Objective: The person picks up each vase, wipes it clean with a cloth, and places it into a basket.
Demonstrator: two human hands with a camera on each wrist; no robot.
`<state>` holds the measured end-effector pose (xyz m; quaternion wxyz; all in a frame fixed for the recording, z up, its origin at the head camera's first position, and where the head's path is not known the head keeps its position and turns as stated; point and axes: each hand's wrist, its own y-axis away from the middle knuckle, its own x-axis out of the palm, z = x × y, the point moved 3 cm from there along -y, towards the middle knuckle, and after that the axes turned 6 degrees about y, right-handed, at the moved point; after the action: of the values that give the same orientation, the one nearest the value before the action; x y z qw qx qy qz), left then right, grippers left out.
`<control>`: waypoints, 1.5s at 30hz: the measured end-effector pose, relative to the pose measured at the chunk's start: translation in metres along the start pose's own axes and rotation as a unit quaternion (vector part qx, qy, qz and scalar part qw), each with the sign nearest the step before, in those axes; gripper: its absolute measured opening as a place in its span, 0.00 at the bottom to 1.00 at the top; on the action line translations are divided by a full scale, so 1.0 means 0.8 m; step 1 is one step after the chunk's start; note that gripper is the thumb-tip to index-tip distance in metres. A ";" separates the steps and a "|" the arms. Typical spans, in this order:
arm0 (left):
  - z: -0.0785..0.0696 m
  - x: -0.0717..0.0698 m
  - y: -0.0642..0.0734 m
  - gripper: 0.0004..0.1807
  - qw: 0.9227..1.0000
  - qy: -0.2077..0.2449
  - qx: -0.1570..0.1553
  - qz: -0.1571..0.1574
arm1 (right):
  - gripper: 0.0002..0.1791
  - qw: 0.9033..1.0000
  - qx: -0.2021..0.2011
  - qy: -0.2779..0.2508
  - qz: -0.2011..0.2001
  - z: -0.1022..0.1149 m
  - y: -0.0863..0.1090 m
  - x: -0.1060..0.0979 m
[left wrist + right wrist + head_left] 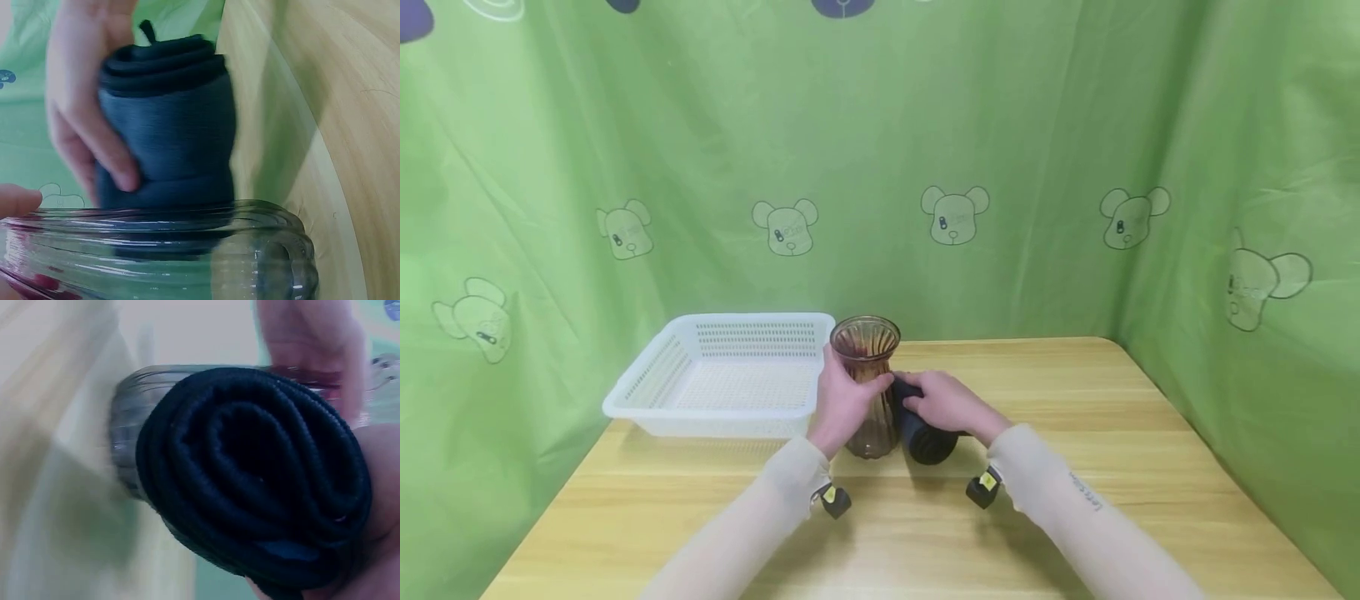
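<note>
A ribbed, brownish clear glass vase (872, 427) stands upright near the middle of the table. My left hand (841, 402) grips it from the left side, below the flared rim, with the thumb across the front. Just to its right, my right hand (949, 403) holds a rolled-up dark blue-grey cloth (929, 443) from above. In the left wrist view the rolled cloth (169, 137) lies close behind the vase (162, 275); whether they touch I cannot tell. The right wrist view faces the roll's spiral end (250, 469), which partly hides the vase (130, 434).
A white perforated plastic basket (718, 414) sits on the table to the left of the vase. Under everything is a light wooden table (1075, 500). Green curtains (865, 150) with printed bear heads hang behind and on both sides.
</note>
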<state>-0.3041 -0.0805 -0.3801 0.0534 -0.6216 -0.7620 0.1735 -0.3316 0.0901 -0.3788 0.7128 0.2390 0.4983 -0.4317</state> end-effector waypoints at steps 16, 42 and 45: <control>0.001 -0.005 -0.005 0.43 1.000 -0.004 0.021 0.002 | 0.25 1.000 -0.012 0.018 -0.010 0.015 -0.011 -0.020; 0.007 -0.005 -0.001 0.47 0.998 -0.042 0.026 0.023 | 0.26 0.998 -0.008 -0.027 -0.050 0.017 -0.004 -0.032; 0.007 -0.004 -0.002 0.46 0.999 -0.035 0.024 0.030 | 0.26 0.999 -0.010 -0.024 -0.047 0.017 -0.006 -0.030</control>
<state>-0.3064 -0.0849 -0.3844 0.0361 -0.6361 -0.7403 0.2146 -0.3322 0.0861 -0.3514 0.7061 0.1979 0.4959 -0.4652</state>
